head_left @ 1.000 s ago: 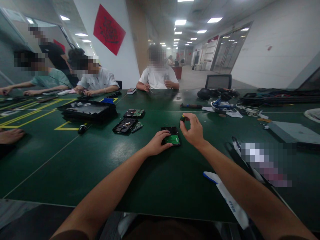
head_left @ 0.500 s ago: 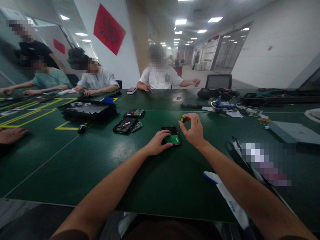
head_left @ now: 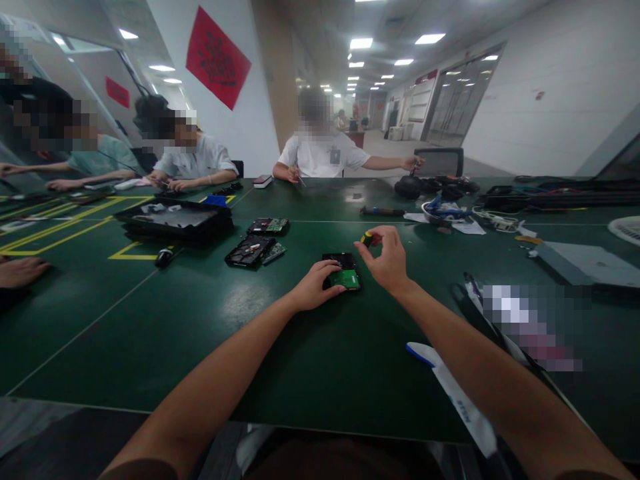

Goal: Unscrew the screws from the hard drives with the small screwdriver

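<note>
A hard drive (head_left: 351, 279) with a green circuit board lies flat on the dark green table in front of me. My left hand (head_left: 316, 287) grips its left side, thumb along the near edge and fingers over the top. To the right, my right hand (head_left: 388, 261) pinches the yellow and black handle of a small screwdriver (head_left: 367, 238) between thumb and fingers. The handle is held tilted, just above and to the right of the drive. Its shaft and tip cannot be made out.
Left of the drive lie an opened black casing (head_left: 249, 251), a loose circuit board (head_left: 274, 253) and another drive (head_left: 269, 227). Farther left stands a black tray (head_left: 175, 220). A grey metal box (head_left: 585, 263) is on the right. A co-worker (head_left: 323, 152) sits opposite.
My left hand and the hard drive stay in place. The screwdriver handle has tilted slightly in my right hand. The co-worker opposite has stretched an arm farther to my right.
</note>
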Demonstrator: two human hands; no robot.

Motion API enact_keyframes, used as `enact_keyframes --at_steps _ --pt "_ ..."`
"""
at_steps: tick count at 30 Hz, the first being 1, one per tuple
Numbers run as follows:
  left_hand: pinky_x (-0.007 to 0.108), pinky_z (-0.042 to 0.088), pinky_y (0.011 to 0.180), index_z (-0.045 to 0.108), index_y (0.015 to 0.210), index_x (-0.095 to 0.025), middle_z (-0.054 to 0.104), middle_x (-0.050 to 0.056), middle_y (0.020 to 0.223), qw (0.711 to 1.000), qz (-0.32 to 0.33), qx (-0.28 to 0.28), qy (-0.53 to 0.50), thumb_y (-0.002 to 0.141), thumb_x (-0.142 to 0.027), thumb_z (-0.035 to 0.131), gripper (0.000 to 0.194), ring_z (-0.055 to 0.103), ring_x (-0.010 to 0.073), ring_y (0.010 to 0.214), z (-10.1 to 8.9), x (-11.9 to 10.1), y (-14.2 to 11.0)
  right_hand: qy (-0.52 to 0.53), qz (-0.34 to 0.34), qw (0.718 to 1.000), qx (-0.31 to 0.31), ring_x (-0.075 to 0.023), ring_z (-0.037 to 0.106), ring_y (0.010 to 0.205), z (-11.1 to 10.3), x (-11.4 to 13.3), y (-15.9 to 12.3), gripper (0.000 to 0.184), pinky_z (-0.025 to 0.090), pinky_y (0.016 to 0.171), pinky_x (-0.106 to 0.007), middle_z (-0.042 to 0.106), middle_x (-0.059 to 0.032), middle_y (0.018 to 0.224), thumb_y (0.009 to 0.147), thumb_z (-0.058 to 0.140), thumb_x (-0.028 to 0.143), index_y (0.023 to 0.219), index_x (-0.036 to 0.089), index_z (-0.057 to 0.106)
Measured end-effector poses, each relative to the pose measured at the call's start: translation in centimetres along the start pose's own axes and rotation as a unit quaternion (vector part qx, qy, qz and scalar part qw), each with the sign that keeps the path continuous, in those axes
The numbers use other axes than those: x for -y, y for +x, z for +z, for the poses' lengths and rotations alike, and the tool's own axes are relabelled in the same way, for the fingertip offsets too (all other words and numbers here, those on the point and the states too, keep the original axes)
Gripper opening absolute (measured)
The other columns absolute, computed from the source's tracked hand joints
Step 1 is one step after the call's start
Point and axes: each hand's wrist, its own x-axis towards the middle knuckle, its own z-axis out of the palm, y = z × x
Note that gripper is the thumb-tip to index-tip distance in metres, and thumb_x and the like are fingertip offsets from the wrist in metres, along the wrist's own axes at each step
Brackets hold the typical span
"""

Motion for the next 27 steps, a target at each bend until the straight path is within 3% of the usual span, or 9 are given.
enact_keyframes --at_steps 5,8,12,18,23,27 --pt "0.052 0.037 0.123 0.059 0.138 -0.021 0.054 0.014 0.149 1.0 -0.003 -0.001 0.001 0.09 -0.049 0.071 0.057 0.047 0.0296 0.143 0.0 -0.05 0.02 0.023 -0.009 0.999 0.034 -0.0267 0.065 0.101 -0.04 0.39 0.06 0.032 0.059 0.087 -0.046 0.063 -0.0112 0.118 0.1 0.056 0.032 0.131 0.025 0.053" --pt "0.052 0.038 0.123 0.059 0.138 -0.021 0.053 0.014 0.149 1.0 -0.003 0.0 0.0 0.09 -0.05 0.071 0.057 0.047 0.03 0.143 0.01 -0.01 0.03 0.023 -0.007 0.999 0.031 -0.0277 0.063 0.106 -0.21 0.58 0.19 0.031 0.059 0.088 -0.046 0.062 -0.0114 0.119 0.099 0.059 0.032 0.128 0.025 0.056" --pt "0.051 0.037 0.123 0.059 0.138 -0.02 0.053 0.015 0.149 1.0 0.002 -0.002 0.0 0.09 -0.049 0.071 0.058 0.047 0.0302 0.143 0.03 0.03 0.02 0.013 0.005 1.0 0.018 -0.026 0.062 0.098 -0.47 0.64 0.4 0.031 0.059 0.082 -0.043 0.06 -0.0108 0.113 0.095 0.067 0.037 0.122 0.023 0.059" --pt "0.053 0.038 0.122 0.059 0.138 -0.021 0.054 0.015 0.148 1.0 0.0 -0.002 -0.001 0.089 -0.05 0.072 0.058 0.048 0.0311 0.142 0.04 -0.02 0.01 0.039 0.001 0.998 0.058 -0.0266 0.061 0.108 -0.53 0.99 0.32 0.031 0.056 0.092 -0.045 0.061 -0.0099 0.12 0.1 0.058 0.034 0.13 0.027 0.057" --pt "0.053 0.037 0.122 0.059 0.139 -0.021 0.054 0.015 0.149 1.0 -0.001 -0.003 -0.001 0.089 -0.05 0.072 0.059 0.047 0.0308 0.143 0.08 0.06 0.01 0.007 0.011 0.999 0.044 -0.0259 0.061 0.102 -0.48 0.89 0.26 0.032 0.057 0.09 -0.046 0.059 -0.009 0.113 0.097 0.064 0.038 0.127 0.029 0.062" --pt "0.052 0.037 0.123 0.059 0.138 -0.021 0.054 0.014 0.149 1.0 -0.003 -0.002 0.0 0.089 -0.05 0.071 0.059 0.047 0.0302 0.143 0.04 0.06 -0.02 0.023 0.002 0.999 0.048 -0.0273 0.06 0.115 -0.47 0.88 0.23 0.037 0.055 0.098 -0.047 0.06 -0.0109 0.125 0.101 0.055 0.03 0.138 0.027 0.056"
